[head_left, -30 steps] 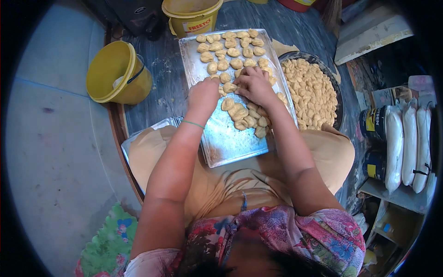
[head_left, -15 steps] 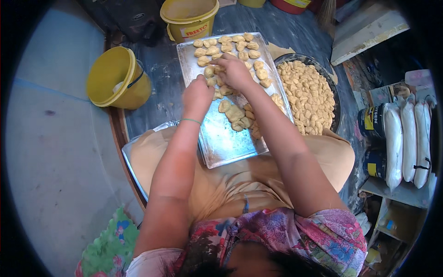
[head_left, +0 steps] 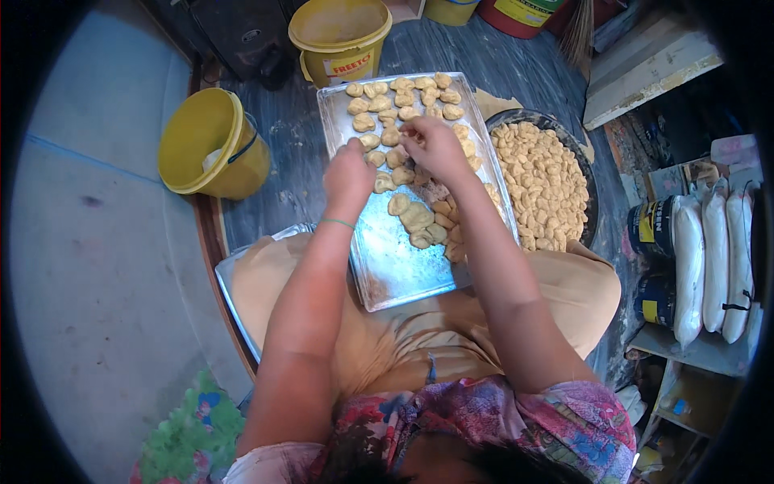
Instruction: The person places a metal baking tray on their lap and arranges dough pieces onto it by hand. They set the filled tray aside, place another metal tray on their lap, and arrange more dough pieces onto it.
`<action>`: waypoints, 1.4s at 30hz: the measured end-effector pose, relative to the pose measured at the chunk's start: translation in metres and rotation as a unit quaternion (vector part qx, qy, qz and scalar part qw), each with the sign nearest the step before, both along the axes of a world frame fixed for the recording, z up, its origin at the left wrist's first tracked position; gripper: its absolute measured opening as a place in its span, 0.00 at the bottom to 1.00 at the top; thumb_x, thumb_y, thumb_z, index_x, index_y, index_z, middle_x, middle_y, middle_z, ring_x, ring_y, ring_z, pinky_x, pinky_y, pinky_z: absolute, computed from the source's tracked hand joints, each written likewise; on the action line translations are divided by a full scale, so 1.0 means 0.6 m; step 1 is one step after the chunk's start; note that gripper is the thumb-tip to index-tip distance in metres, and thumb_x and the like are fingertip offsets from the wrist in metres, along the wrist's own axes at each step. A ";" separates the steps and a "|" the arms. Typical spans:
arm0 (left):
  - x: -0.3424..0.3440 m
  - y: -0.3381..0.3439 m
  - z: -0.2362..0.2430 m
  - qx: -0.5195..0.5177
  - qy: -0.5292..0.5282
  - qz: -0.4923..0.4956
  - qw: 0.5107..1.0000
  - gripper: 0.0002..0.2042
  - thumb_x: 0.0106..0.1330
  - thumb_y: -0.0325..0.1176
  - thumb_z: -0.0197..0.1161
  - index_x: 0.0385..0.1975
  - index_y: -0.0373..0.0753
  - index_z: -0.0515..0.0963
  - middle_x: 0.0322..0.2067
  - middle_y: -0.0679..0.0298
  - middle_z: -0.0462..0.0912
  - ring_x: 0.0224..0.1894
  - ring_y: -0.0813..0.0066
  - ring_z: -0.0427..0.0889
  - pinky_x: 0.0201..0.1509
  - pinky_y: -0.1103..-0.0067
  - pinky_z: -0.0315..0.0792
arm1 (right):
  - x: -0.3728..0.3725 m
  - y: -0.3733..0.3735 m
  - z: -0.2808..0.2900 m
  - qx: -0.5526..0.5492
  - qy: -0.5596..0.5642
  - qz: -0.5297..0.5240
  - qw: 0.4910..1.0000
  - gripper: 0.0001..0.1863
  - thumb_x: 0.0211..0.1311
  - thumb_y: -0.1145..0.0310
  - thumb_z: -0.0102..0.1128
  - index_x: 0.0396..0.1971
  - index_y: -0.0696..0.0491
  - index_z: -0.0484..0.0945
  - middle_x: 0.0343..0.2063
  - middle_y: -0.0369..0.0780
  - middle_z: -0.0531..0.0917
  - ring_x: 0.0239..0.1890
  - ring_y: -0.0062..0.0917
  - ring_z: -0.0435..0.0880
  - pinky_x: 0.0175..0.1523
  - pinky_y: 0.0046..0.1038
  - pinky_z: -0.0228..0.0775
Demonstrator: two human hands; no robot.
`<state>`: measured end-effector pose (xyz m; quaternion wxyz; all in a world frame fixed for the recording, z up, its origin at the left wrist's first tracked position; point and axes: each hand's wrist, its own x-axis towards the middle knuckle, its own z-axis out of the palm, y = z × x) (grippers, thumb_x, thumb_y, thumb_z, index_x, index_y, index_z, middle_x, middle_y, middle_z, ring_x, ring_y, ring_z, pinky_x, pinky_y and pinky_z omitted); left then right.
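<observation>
A metal tray (head_left: 403, 278) rests slanted across my lap and the floor, with rows of lumpy tan dough pieces (head_left: 364, 122) over its far half. Curled beside the tray's left rows is my left hand (head_left: 349, 176), its fingertips close against a dough piece (head_left: 369, 141). Bent inward over the middle rows is my right hand (head_left: 439, 152), fingers drawn together; whatever lies between them is hidden. Flatter, greener dough lumps (head_left: 417, 216) sit nearer me on the tray, next to a small heap of tan pieces (head_left: 444, 211) partly behind my right forearm.
Right of the tray stands a round dark pan (head_left: 595, 194) heaped with dough pieces. Yellow buckets stand at left (head_left: 234, 161) and behind the tray (head_left: 343, 64). A red bucket (head_left: 516, 20) and a broom (head_left: 575, 40) are farther back. Shelves with white packages (head_left: 715, 258) line the right.
My right hand has drawn slightly right, uncovering dough pieces in the middle rows. My left hand stays by the left rows. The whole view has shifted a little downward.
</observation>
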<state>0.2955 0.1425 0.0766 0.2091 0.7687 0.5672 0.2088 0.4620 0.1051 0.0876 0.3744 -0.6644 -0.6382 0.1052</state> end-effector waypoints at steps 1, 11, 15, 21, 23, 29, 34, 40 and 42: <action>-0.001 0.000 0.002 -0.002 -0.001 0.000 1.000 0.10 0.52 0.32 0.62 0.32 0.37 0.74 0.33 0.50 0.80 0.38 0.49 0.79 0.40 0.62 0.72 | 0.004 -0.021 0.000 -0.084 0.057 -0.011 0.995 0.13 0.48 0.66 0.65 0.36 0.49 0.82 0.31 0.39 0.82 0.41 0.32 0.78 0.48 0.33 0.65; -0.006 -0.029 0.007 0.019 -0.017 -0.245 0.969 0.13 0.54 0.27 0.58 0.41 0.37 0.78 0.42 0.54 0.77 0.46 0.54 0.76 0.51 0.68 0.70 | 0.003 -0.085 -0.013 -0.068 -0.061 0.034 0.995 0.12 0.49 0.68 0.62 0.36 0.48 0.82 0.34 0.38 0.80 0.44 0.34 0.75 0.51 0.36 0.60; -0.001 -0.031 0.002 0.025 0.003 -0.245 0.969 0.15 0.55 0.25 0.56 0.44 0.37 0.78 0.44 0.56 0.77 0.49 0.55 0.74 0.54 0.68 0.70 | 0.017 -0.103 -0.019 -0.110 -0.021 -0.031 0.993 0.14 0.48 0.72 0.58 0.37 0.50 0.81 0.35 0.39 0.80 0.45 0.35 0.75 0.52 0.35 0.60; 0.011 -0.037 0.011 0.014 0.020 -0.247 0.969 0.17 0.56 0.24 0.54 0.47 0.38 0.77 0.45 0.57 0.77 0.51 0.55 0.74 0.54 0.67 0.70 | 0.028 -0.103 -0.019 -0.106 -0.033 -0.001 0.994 0.15 0.46 0.74 0.56 0.38 0.51 0.81 0.36 0.41 0.82 0.44 0.35 0.75 0.52 0.34 0.61; 0.013 -0.036 0.004 0.014 0.016 -0.251 0.968 0.18 0.56 0.23 0.54 0.48 0.39 0.76 0.46 0.56 0.77 0.51 0.54 0.74 0.54 0.67 0.70 | 0.026 -0.100 -0.026 -0.102 -0.040 -0.006 0.994 0.15 0.46 0.74 0.57 0.38 0.51 0.81 0.35 0.41 0.82 0.44 0.35 0.76 0.52 0.34 0.61; 0.018 -0.036 0.031 0.004 0.003 -0.249 0.969 0.17 0.52 0.24 0.56 0.45 0.37 0.77 0.42 0.53 0.78 0.48 0.53 0.75 0.54 0.67 0.70 | 0.031 -0.130 -0.008 -0.082 -0.024 -0.036 0.996 0.13 0.46 0.70 0.62 0.36 0.50 0.82 0.34 0.42 0.82 0.43 0.36 0.76 0.52 0.35 0.62; 0.002 -0.046 0.064 -0.034 0.022 -0.314 0.949 0.15 0.50 0.24 0.58 0.40 0.37 0.77 0.39 0.54 0.77 0.48 0.53 0.74 0.53 0.67 0.70 | 0.041 -0.178 -0.002 -0.207 -0.056 0.002 0.977 0.13 0.48 0.58 0.67 0.32 0.50 0.81 0.34 0.40 0.80 0.43 0.35 0.77 0.51 0.37 0.64; -0.024 -0.101 0.037 -0.036 0.086 -0.302 0.949 0.15 0.50 0.27 0.62 0.39 0.35 0.77 0.39 0.51 0.76 0.46 0.53 0.76 0.49 0.67 0.71 | 0.040 -0.200 0.003 -0.273 -0.029 0.069 0.959 0.17 0.47 0.60 0.60 0.39 0.49 0.81 0.41 0.43 0.81 0.48 0.36 0.76 0.58 0.40 0.58; -0.024 -0.104 0.053 -0.074 0.189 -0.253 0.946 0.16 0.50 0.29 0.63 0.41 0.36 0.77 0.41 0.50 0.77 0.45 0.53 0.77 0.48 0.66 0.71 | 0.039 -0.206 -0.003 -0.267 -0.029 0.082 0.960 0.20 0.47 0.60 0.60 0.43 0.48 0.80 0.42 0.43 0.80 0.48 0.36 0.76 0.58 0.41 0.57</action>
